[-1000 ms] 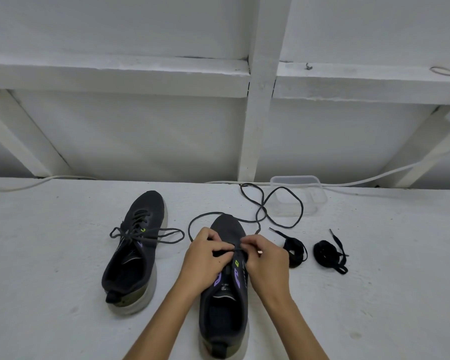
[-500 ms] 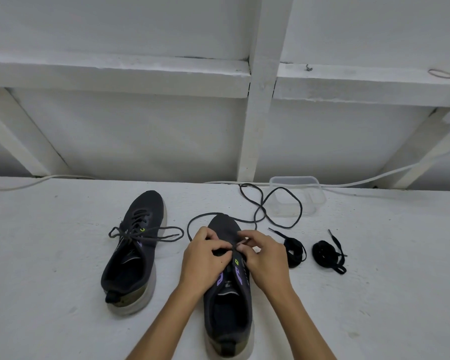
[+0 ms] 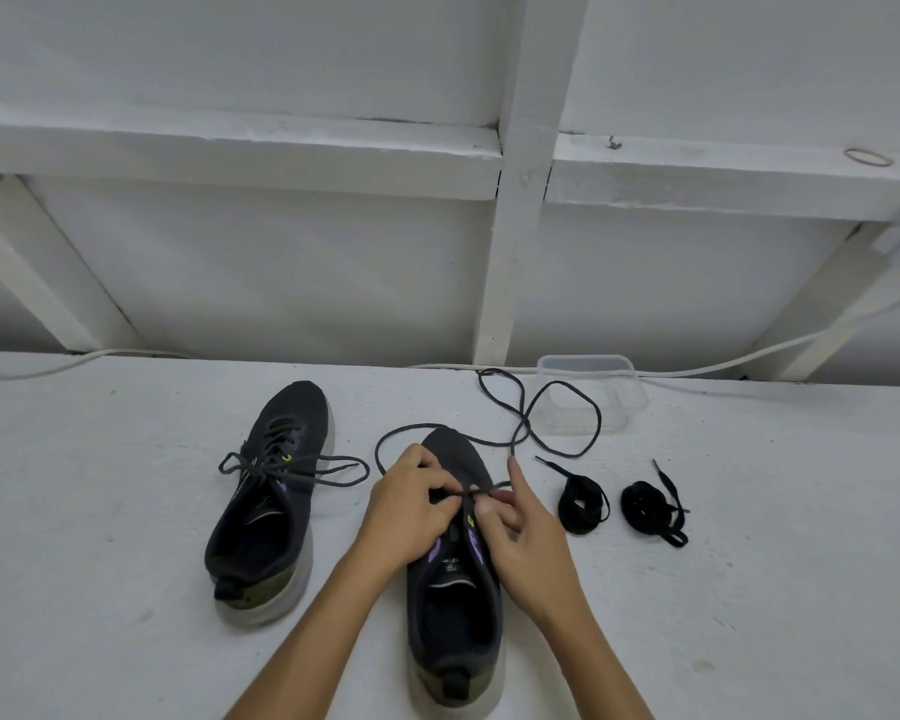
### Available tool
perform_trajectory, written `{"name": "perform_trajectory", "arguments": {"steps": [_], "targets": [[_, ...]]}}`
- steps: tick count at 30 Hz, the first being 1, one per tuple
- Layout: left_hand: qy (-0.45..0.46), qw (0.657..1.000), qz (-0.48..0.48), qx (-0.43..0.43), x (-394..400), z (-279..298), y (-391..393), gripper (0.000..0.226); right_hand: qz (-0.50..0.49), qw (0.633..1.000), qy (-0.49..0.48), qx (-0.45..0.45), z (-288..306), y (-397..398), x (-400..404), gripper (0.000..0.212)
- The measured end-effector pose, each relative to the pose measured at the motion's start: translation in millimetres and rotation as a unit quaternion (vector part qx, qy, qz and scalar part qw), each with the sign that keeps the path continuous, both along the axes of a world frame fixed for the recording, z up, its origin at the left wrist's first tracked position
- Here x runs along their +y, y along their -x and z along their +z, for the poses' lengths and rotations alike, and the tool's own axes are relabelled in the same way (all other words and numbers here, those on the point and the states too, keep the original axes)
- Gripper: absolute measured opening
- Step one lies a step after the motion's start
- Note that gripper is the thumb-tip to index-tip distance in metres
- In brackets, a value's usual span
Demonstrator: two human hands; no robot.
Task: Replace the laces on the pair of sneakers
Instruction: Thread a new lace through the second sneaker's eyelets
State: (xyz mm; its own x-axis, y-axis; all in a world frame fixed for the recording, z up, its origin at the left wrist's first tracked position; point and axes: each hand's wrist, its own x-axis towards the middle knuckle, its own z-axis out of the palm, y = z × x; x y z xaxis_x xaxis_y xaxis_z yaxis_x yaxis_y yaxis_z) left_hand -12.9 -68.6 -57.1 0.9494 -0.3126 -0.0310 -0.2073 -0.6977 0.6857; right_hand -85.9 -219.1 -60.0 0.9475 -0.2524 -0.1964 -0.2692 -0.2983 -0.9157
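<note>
Two dark sneakers lie on the white surface. The left sneaker (image 3: 268,496) still has its grey lace tied in a bow. The right sneaker (image 3: 455,610) lies under my hands. My left hand (image 3: 411,511) pinches its grey lace (image 3: 557,407) over the eyelets. My right hand (image 3: 520,532) pinches the same lace from the right, index finger pointing up. The loose part of the lace loops away toward the back. Two bundled black laces (image 3: 583,504) (image 3: 653,509) lie to the right.
A clear plastic container (image 3: 624,394) stands at the back, with the loose lace draped in front of it. A white cable (image 3: 801,348) runs along the wall's foot. White beams rise behind the surface.
My hands have shifted on the lace over the right sneaker's eyelets. The right index finger has lifted and now points up. A short stretch of lace shows taut between the hands.
</note>
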Motion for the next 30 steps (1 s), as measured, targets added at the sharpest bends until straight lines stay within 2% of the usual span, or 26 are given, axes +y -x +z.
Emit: {"name": "perform_trajectory", "arguments": {"steps": [3,8,11,13,15,18,19,20,22,24,27,30], "targets": [[0.046,0.997,0.001,0.054,7.6,9.1,-5.9,0.006,0.013,1.000,-0.012,0.005,6.9,2.5,2.7,0.087],[0.091,0.991,-0.013,0.096,18.2,24.6,-11.7,0.016,0.009,1.000,-0.011,0.028,14.8,2.6,0.7,0.104],[0.219,0.962,0.009,0.161,28.5,28.1,-9.0,0.010,0.014,1.000,0.000,0.027,15.2,2.2,4.1,0.088],[0.263,0.950,0.038,0.164,30.9,26.5,-4.9,0.010,0.010,1.000,0.006,0.017,12.2,3.0,7.9,0.072],[0.289,0.943,0.053,0.156,26.7,24.4,1.4,0.010,-0.003,1.000,0.011,0.026,10.5,1.9,11.1,0.072],[0.381,0.898,0.104,0.194,21.7,24.4,5.8,0.008,0.002,0.999,0.043,0.033,12.8,1.4,11.1,0.069],[0.389,0.894,0.108,0.194,22.1,25.7,5.6,0.007,0.009,0.998,0.057,0.036,15.7,1.4,11.7,0.067],[0.373,0.904,0.103,0.181,23.0,27.6,4.3,0.006,0.014,0.996,0.073,0.042,17.6,1.4,13.0,0.069],[0.287,0.949,0.067,0.113,26.3,33.5,-2.2,0.005,0.010,0.988,0.149,0.045,20.0,-1.0,15.9,0.069],[0.194,0.980,0.038,0.039,27.7,42.9,-9.5,0.006,-0.008,0.973,0.229,0.013,24.0,-8.0,18.5,0.055],[0.167,0.984,0.019,0.053,28.2,50.3,-16.9,0.007,0.006,0.978,0.196,-0.064,29.9,-21.9,18.0,0.029],[0.187,0.979,0.014,0.081,27.6,50.4,-15.6,0.007,0.054,0.985,0.148,-0.072,31.5,-31.6,13.5,0.015]]}}
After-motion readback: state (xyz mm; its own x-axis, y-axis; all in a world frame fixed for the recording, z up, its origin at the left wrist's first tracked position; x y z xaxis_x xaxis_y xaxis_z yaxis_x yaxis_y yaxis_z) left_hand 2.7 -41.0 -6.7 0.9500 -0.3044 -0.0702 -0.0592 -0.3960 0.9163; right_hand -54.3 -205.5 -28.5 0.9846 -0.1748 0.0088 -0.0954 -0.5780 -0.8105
